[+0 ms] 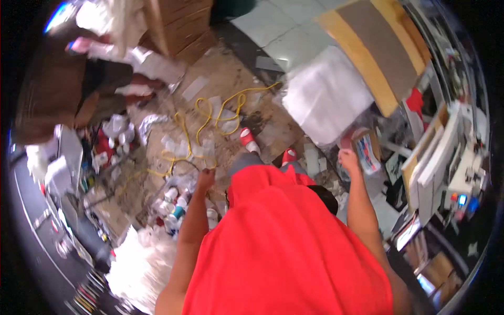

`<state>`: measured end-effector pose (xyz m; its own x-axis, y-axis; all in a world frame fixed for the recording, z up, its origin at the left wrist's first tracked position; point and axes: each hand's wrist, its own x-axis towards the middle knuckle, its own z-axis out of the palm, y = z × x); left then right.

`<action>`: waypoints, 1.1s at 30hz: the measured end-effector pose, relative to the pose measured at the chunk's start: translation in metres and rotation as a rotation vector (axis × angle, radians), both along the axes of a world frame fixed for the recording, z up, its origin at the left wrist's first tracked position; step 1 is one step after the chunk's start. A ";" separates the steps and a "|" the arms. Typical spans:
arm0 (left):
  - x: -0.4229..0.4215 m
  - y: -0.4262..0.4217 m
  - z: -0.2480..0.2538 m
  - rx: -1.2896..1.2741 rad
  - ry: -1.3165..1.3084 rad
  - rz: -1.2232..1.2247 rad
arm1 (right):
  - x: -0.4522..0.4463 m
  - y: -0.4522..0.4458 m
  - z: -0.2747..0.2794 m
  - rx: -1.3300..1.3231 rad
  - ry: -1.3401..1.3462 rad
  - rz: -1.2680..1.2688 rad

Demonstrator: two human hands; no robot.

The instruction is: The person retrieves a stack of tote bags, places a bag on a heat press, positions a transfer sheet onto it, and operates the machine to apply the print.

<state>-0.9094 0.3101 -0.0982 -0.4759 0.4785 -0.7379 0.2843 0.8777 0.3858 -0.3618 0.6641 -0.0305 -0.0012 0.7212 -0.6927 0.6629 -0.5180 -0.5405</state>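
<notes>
Yellow cord (187,137) loops at upper centre. Left hand (206,179) hangs centre-left, right hand (347,158) centre-right; I cannot tell whether either grips anything.

Red top (289,241), grey shorts (245,161)

at the upper right of the frame, we observe a yellow-and-brown striped panel (375,50) adjoining a white bundle (325,94). at upper centre, we note pale floor tiles (286,21). at lower left, we locate a white heap (143,268); at right, pale boards (440,157).
</notes>
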 end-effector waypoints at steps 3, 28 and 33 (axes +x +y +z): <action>-0.042 0.025 -0.003 0.041 -0.038 -0.045 | -0.016 0.005 0.001 0.014 0.019 -0.145; 0.152 0.024 0.134 -0.214 0.041 -0.119 | -0.003 0.138 -0.179 0.238 -0.559 -0.428; 0.162 0.035 0.143 -0.053 0.037 -0.065 | -0.001 0.134 -0.128 0.222 -0.367 -0.465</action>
<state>-0.7476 0.3447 0.0447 -0.4725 0.4698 -0.7457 0.3545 0.8759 0.3272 -0.3624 0.7978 -0.1587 0.5562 0.7156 -0.4225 0.5581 -0.6983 -0.4481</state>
